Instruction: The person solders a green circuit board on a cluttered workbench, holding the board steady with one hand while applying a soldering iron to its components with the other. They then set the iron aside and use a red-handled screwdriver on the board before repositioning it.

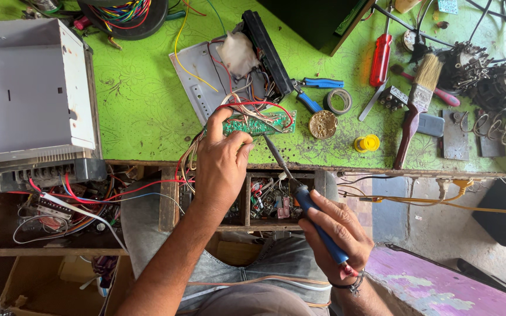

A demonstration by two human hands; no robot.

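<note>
Two hands: one circuit board (257, 124), one soldering iron (300, 193).

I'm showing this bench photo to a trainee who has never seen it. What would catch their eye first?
Probably the bright green tabletop, strewn with tools. At its front edge the left hand pinches a small green circuit board trailing coloured wires, while the right hand holds a blue-handled soldering iron with its tip near the board. A big grey metal chassis fills the left side.

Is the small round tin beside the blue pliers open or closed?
Open. The round tin has no lid on it, and its rough golden-brown contents show from above. It lies flat on the green table.
</note>
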